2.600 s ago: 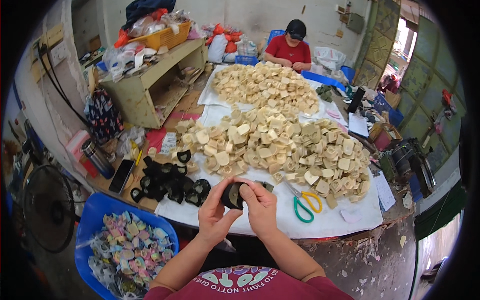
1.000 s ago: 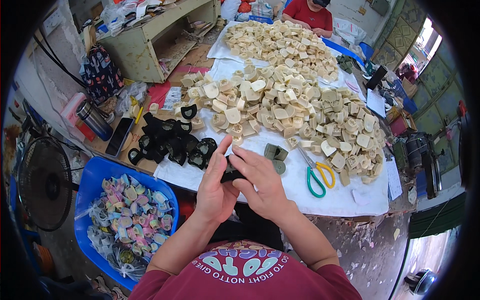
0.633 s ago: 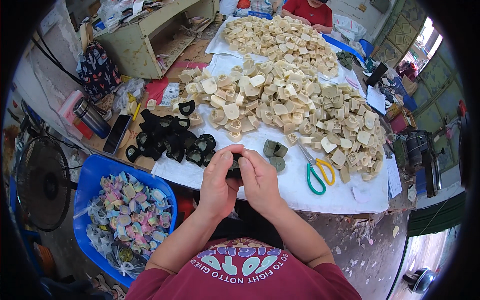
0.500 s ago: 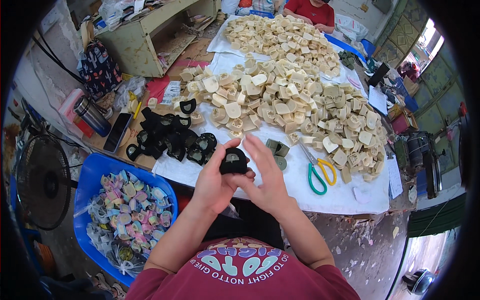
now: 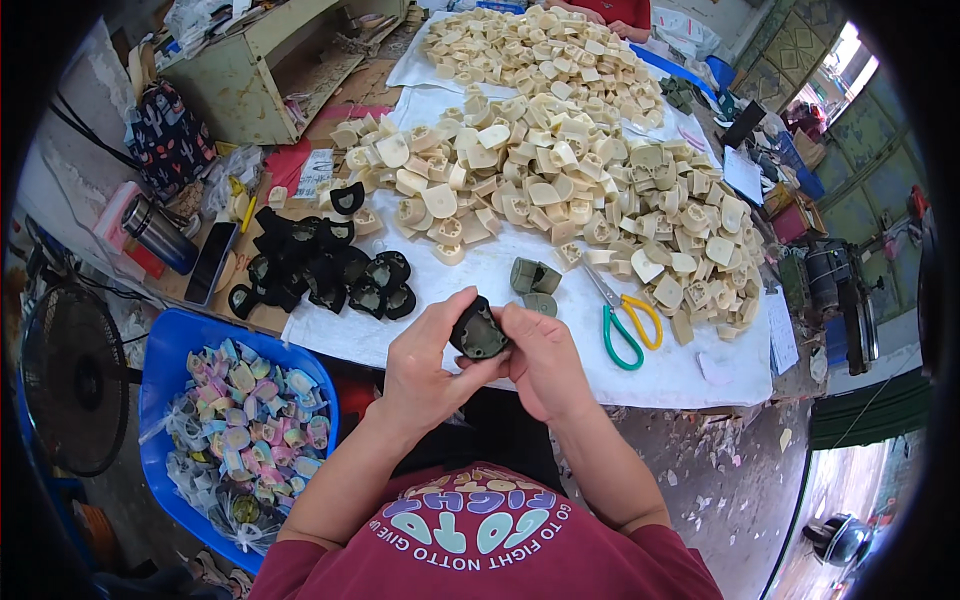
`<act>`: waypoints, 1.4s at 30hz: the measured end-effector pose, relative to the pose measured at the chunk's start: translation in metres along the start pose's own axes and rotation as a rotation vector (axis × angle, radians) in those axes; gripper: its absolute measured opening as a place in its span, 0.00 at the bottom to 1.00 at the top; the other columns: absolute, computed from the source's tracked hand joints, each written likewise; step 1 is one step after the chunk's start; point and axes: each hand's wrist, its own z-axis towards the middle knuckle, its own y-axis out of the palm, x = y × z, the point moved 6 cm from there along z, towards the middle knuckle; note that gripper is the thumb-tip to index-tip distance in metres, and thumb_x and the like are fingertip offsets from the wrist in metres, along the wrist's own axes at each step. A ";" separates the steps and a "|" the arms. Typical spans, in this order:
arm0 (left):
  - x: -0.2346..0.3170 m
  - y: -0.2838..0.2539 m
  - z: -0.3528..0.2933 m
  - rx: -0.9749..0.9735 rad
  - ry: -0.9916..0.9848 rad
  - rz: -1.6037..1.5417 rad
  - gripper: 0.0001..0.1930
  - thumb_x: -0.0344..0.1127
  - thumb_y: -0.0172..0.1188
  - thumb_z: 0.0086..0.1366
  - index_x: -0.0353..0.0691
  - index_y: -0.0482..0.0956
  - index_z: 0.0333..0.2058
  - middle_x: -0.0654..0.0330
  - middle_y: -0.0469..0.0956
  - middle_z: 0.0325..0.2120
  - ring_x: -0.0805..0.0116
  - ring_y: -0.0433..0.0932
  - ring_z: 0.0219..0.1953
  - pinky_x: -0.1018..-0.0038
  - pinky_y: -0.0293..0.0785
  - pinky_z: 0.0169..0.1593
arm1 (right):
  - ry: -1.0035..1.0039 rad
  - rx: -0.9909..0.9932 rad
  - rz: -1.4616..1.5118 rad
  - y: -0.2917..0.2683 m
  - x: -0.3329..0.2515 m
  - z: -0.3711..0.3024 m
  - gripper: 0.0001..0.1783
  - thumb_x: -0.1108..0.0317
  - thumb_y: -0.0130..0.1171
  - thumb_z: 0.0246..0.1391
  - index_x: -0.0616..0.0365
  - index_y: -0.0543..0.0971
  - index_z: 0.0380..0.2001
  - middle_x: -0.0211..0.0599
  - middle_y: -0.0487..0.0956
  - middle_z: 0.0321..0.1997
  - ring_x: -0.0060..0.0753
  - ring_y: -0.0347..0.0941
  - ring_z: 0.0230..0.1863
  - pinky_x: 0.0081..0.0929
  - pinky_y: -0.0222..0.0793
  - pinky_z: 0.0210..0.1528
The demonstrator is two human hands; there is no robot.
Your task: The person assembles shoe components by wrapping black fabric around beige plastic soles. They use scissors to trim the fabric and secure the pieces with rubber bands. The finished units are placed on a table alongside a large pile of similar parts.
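Observation:
Between my two hands, above the table's near edge, is a small black rounded piece with a dark green hollow inside (image 5: pixel 480 332). My left hand (image 5: pixel 425 350) grips its left side, fingers curled behind it. My right hand (image 5: pixel 543 362) pinches the right side with the thumb near its edge. Just beyond lie a few olive-green pieces (image 5: pixel 535 278) on the white cloth. Left of them sits a heap of similar black pieces (image 5: pixel 325 262). Scissors with one green and one yellow handle (image 5: pixel 622 318) lie to the right, their blades pointing away.
A large heap of cream moulded pieces (image 5: pixel 560 150) covers the white-clothed table (image 5: pixel 690 385). At lower left stands a blue tub (image 5: pixel 160 400) of pastel pieces, beside a fan (image 5: pixel 80 375). A phone (image 5: pixel 212 262) and steel flask (image 5: pixel 160 232) are at left. Another person (image 5: pixel 625 20) sits opposite.
The black piece has turned so its hollow side shows more. My right hand has closed in from spread fingers to pinch its edge. The whole view has shifted slightly.

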 end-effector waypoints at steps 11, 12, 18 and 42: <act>-0.005 0.006 -0.008 -0.038 0.039 -0.090 0.30 0.29 0.72 0.43 0.33 0.73 0.48 0.51 0.79 0.38 0.61 0.81 0.38 0.72 0.76 0.41 | -0.014 -0.022 -0.542 0.001 -0.014 0.007 0.17 0.56 0.57 0.60 0.61 0.80 0.30 0.26 0.77 0.26 0.14 0.70 0.26 0.16 0.67 0.26; -0.004 0.005 -0.007 -0.042 0.042 -0.108 0.30 0.29 0.72 0.44 0.33 0.73 0.48 0.51 0.79 0.38 0.59 0.81 0.38 0.71 0.76 0.41 | 0.071 -0.027 -0.401 -0.001 -0.014 0.007 0.17 0.56 0.57 0.60 0.61 0.80 0.30 0.25 0.77 0.26 0.14 0.69 0.25 0.16 0.66 0.26; -0.009 0.009 -0.011 -0.018 0.037 -0.143 0.30 0.28 0.71 0.44 0.33 0.73 0.49 0.53 0.80 0.38 0.65 0.80 0.39 0.74 0.75 0.44 | -0.024 -0.062 -0.628 0.001 -0.017 0.010 0.16 0.59 0.55 0.60 0.64 0.80 0.33 0.25 0.78 0.28 0.14 0.70 0.27 0.16 0.68 0.30; -0.023 0.007 -0.013 0.054 -0.014 -0.005 0.29 0.30 0.71 0.41 0.32 0.73 0.46 0.51 0.77 0.33 0.59 0.79 0.32 0.70 0.75 0.36 | -0.150 0.001 -0.874 0.006 0.011 0.007 0.30 0.43 0.45 0.62 0.66 0.71 0.32 0.47 0.74 0.24 0.40 0.70 0.27 0.34 0.66 0.34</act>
